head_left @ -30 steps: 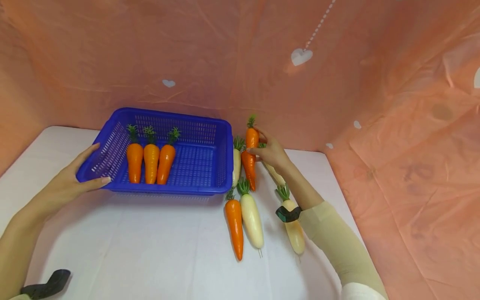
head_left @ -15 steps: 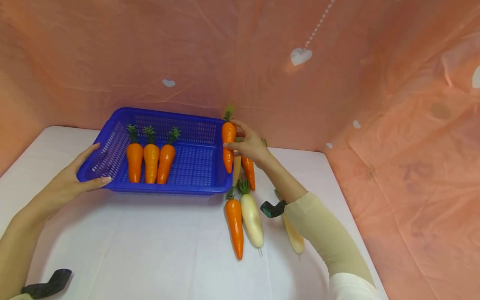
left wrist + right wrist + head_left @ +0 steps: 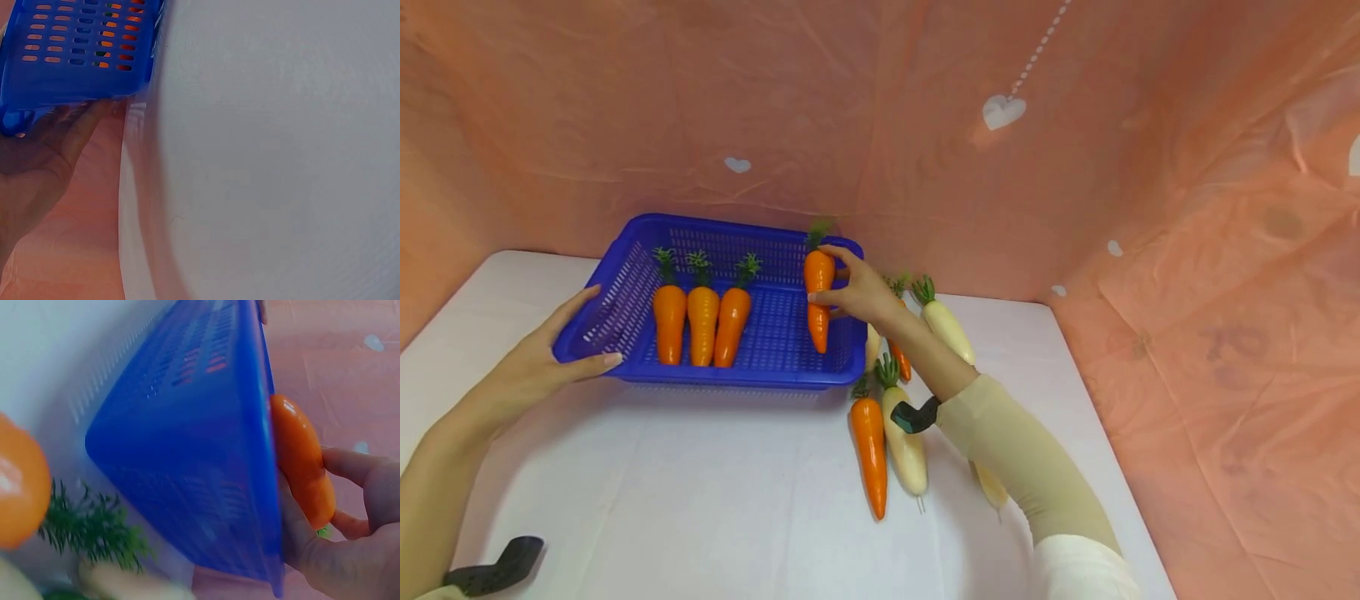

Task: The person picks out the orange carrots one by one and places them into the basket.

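Observation:
In the head view my left hand grips the left end of a blue plastic basket, thumb over the rim. Three orange carrots with green tops, a left one, a middle one and a right one, stand side by side inside. My right hand pinches another carrot between thumb and fingers, over the basket's right part. From the right wrist view, this held carrot shows just beyond the basket rim; whether it touches the basket I cannot tell.
Right of the basket lie a carrot, a white radish beside it and another radish farther back. A further carrot and a radish are partly hidden by the right arm. An orange cloth hangs behind the table.
My right hand has carried the carrot leftward from the pile beside the basket, across the right rim to over the inside. The left hand and basket have stayed in place.

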Demonstrator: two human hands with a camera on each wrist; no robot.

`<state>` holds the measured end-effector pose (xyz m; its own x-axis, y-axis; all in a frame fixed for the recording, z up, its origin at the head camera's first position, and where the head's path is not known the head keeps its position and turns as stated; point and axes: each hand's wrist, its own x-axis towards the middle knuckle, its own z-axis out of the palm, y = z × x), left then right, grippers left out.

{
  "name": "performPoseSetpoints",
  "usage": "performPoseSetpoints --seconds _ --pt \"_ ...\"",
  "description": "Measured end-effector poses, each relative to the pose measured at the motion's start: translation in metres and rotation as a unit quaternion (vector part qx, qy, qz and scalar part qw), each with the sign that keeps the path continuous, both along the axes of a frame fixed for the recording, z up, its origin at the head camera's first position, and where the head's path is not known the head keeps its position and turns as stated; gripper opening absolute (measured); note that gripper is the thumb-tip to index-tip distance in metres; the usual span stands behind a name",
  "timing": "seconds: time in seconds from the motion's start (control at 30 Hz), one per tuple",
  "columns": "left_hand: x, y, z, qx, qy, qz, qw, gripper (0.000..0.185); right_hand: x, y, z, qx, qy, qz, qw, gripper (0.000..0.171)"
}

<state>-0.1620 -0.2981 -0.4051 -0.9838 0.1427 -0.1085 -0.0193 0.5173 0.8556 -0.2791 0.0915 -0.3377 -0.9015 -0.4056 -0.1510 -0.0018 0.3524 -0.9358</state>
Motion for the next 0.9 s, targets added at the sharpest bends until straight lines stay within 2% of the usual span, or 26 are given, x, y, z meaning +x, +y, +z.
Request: performPoseSetpoints --seconds 0.3,0.5,0.9 --pt "0.0 0.001 0.0 0.003 0.002 0.001 1.0 0.094 0.001 -0.024 -0.015 0.003 -0.022 0.015 1.0 0.079" --pt "0.0 0.002 0.001 0.003 0.006 0.002 1.0 0.095 0.001 -0.041 -0.025 -0.014 -0.046 0.001 0.999 0.08" --pt "0.002 0.001 0.001 0.003 0.009 0.003 1.0 0.094 0.0 -0.065 -0.04 0.016 -0.045 -0.004 0.999 0.078"
